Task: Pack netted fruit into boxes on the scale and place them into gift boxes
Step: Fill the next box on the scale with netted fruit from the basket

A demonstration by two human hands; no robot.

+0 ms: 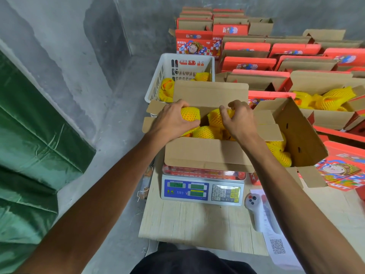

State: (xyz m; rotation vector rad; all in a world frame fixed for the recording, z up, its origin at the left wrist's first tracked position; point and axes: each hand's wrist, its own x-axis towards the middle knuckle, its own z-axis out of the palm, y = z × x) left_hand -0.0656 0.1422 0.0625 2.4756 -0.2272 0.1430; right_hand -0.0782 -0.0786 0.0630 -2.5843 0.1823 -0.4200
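An open cardboard box stands on the white and blue scale, holding several fruits in yellow foam nets. My left hand grips a netted fruit at the box's left side. At the back of the box, my right hand holds another netted fruit. A second open box with netted fruit lies tilted just to the right. Both hands are inside the box on the scale.
A white plastic basket with netted fruit stands behind the scale. Rows of red gift boxes fill the back right, one holding netted fruit. A white handheld device and a QR paper lie on the wooden board. Green tarp at left.
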